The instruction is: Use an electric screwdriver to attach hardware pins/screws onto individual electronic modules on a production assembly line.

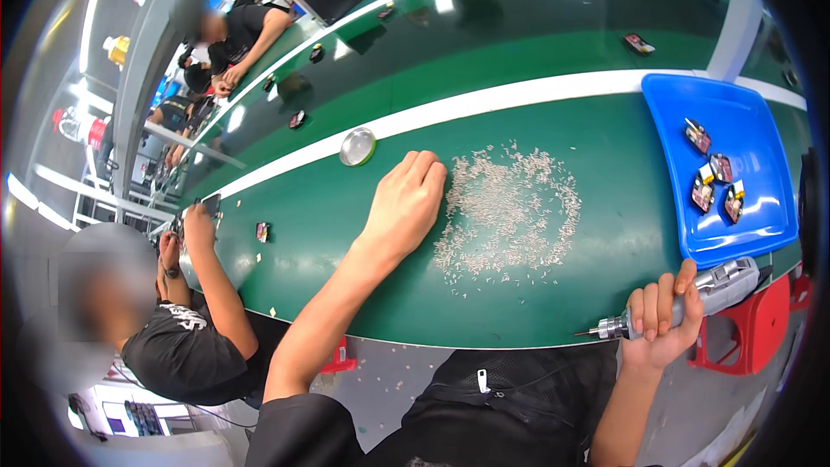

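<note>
Right hand (pixel 659 316) at lower right of the frame, fingers wrapped tight around a silver electric screwdriver (pixel 683 301), held just off the near edge of the green counter (pixel 346 233). Long axis of the tool nearly level, tilted slightly up toward the right; thin bit pointing left, toward the frame's centre, rear end and cord running off to the right above a red stool (pixel 756 329).

Left hand (pixel 405 206) at centre, lying palm down on the counter, fingers pressed together and curled a little, holding nothing, fingertips touching the left margin of a loose, roughly round scatter of small pale screws (pixel 510 212) spread flat on the green surface.

Blue tray (pixel 761 216) at right, well apart from the screws, holding four small dark parts with red and yellow bits (pixel 716 180), grouped in its middle. Small round metal tin (pixel 357 146) at upper centre-left, sitting on the white stripe, contents not discernible.

Another person in a black shirt (pixel 173 342) at lower left, hands on a small dark part at the counter's edge. More people further along at upper left.
</note>
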The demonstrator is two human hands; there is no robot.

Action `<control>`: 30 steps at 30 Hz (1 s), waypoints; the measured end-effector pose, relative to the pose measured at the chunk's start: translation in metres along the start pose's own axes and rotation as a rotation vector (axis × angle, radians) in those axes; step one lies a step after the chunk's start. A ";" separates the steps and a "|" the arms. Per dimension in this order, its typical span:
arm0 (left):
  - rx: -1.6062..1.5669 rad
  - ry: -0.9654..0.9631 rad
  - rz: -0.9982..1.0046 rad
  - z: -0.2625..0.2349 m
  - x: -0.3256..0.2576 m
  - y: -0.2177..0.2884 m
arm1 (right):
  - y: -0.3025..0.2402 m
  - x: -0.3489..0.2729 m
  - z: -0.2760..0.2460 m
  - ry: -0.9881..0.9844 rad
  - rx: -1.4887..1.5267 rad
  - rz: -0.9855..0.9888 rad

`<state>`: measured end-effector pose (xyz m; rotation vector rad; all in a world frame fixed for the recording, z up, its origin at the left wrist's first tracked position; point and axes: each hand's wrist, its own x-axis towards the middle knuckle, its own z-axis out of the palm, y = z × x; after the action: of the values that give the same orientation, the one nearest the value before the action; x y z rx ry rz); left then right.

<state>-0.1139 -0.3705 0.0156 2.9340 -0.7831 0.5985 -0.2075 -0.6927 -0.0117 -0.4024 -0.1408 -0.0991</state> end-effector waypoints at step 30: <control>-1.986 0.091 -0.525 -0.029 -0.079 0.189 | 0.005 -0.026 0.057 -0.147 0.062 -0.127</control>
<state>-0.2793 -0.4935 0.0029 1.0924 -0.1738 -0.1652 -0.2395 -0.6638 0.0344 -0.3385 -0.3135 -0.1897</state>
